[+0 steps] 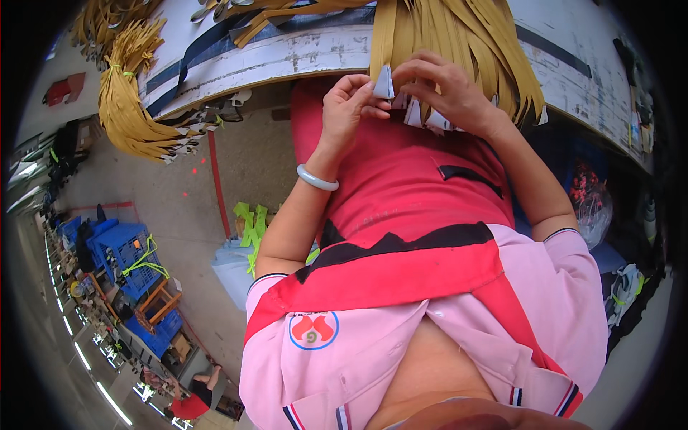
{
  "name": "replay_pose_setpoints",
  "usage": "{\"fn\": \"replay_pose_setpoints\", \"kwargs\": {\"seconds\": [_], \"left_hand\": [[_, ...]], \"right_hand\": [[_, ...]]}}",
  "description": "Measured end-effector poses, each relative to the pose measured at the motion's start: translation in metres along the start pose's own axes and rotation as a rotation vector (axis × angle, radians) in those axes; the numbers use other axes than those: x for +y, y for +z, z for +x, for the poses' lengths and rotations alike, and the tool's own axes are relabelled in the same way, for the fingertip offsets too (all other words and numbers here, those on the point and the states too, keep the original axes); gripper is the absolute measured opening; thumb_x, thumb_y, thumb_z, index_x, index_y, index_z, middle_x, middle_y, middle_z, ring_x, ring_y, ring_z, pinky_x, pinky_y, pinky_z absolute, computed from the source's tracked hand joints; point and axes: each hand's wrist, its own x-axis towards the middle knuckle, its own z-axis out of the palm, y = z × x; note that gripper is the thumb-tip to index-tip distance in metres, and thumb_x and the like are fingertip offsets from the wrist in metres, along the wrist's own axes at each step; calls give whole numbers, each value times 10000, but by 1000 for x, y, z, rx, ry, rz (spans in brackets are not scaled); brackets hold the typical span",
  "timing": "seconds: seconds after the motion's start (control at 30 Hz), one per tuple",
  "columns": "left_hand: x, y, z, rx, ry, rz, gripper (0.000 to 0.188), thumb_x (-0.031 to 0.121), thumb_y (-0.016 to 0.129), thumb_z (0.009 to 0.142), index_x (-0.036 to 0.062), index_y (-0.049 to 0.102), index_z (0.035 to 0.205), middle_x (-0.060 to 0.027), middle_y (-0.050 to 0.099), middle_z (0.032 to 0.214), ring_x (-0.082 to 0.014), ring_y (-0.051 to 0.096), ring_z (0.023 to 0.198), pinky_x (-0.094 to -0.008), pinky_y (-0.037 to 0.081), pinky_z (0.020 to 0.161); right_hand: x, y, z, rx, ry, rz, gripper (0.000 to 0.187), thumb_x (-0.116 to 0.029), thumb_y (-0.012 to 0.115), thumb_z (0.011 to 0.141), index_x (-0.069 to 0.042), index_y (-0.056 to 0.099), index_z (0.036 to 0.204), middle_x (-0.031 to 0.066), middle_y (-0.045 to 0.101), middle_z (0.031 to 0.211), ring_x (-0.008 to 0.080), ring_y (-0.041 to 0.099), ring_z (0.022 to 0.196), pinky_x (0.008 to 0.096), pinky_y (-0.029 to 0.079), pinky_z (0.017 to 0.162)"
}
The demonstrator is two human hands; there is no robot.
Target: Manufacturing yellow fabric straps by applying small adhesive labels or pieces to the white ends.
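A thick bundle of mustard-yellow straps (459,36) hangs over the table's near edge, with pale ends at the bottom. My left hand (346,107) pinches a folded grey-white strap end (385,83) between thumb and forefinger, just left of the bundle. The strap it belongs to runs upward from it. Close on the right is my right hand (451,93), its fingers bent and a little apart in front of the bundle. Its fingertips are near the folded end, and I see nothing held in them. More pale strap ends (430,120) show below that hand.
A worn white table (287,68) spans the top. Another tied strap bunch (125,93) hangs over its left side. Blue crates (129,251) and a wooden stool (159,302) stand on the floor at left. A person in red (190,407) is at lower left. A clear plastic bag (595,215) hangs at right.
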Motion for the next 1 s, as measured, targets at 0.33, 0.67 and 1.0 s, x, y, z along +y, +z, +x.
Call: {"fn": "replay_pose_setpoints", "kwargs": {"seconds": [0.33, 0.67, 1.0], "left_hand": [[15, 3, -1, -141, 94, 25, 177, 101, 532, 995, -14, 567, 1126, -130, 663, 972, -213, 693, 814, -338, 597, 730], [55, 4, 30, -264, 392, 162, 93, 3, 704, 858, 16, 663, 940, -49, 657, 1043, -105, 636, 893, -255, 520, 839], [72, 11, 43, -287, 198, 40, 143, 14, 731, 832, 15, 681, 966, -9, 669, 886, -63, 602, 816, -199, 479, 728]], "right_hand": [[-2, 2, 31, -166, 2, -43, 167, -78, 681, 828, -40, 587, 961, 113, 524, 994, 281, 612, 895, 341, 503, 776], [3, -12, 53, -104, 298, 722, 138, -166, 673, 917, -42, 616, 940, -16, 587, 810, 54, 569, 692, 216, 501, 668], [4, -38, 73, -270, 231, 727, 205, -224, 747, 863, -56, 630, 882, -24, 616, 765, 40, 579, 649, 198, 471, 582]]}}
